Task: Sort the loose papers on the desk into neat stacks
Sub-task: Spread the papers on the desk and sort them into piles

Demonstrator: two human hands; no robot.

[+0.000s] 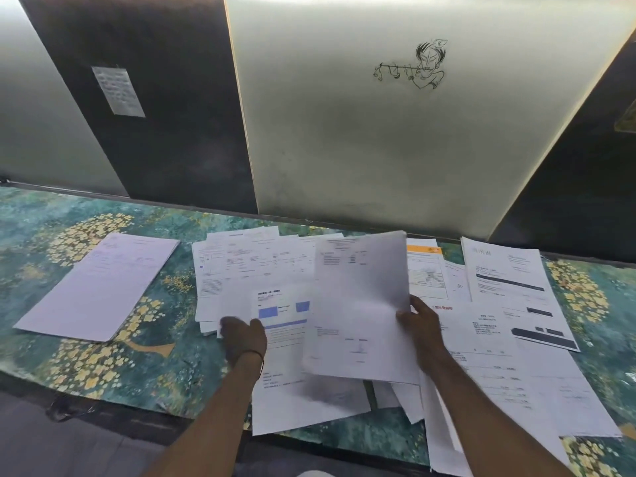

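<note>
While the right hand pinches the right edge of a lifted sheet over the loose papers at mid-desk, the left hand lies on that heap (blur hides whether it grips or only presses). The sheet's print is unreadable. Its long axis runs away from the person, top edge toward the wall. A neat stack lies apart, left.
</note>
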